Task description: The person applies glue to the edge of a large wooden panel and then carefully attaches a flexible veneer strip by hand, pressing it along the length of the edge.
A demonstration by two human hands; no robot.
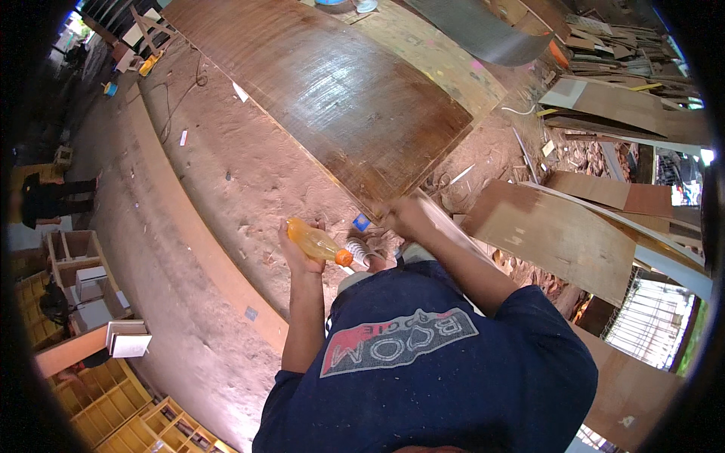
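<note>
While the left hand [300,253] wraps a clear plastic bottle of orange liquid [317,243], work waits.
Right hand [405,217], blurred, grips a pale thin strip [445,223]; bottle lies sideways, capped against spills.

Your left hand [298,253] holds a bottle [317,243] left of your right hand [404,217] — both just before the big plywood sheet [332,90] lying on the dirt floor [226,174]; more boards [551,234] lie to your right.

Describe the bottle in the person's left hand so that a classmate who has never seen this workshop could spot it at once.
Start at the big dark brown board lying on the reddish dirt floor. Just below its near corner, the left hand grips a plastic bottle lying sideways. Its see-through orange body and orange cap stand out against the surrounding wood.
</note>
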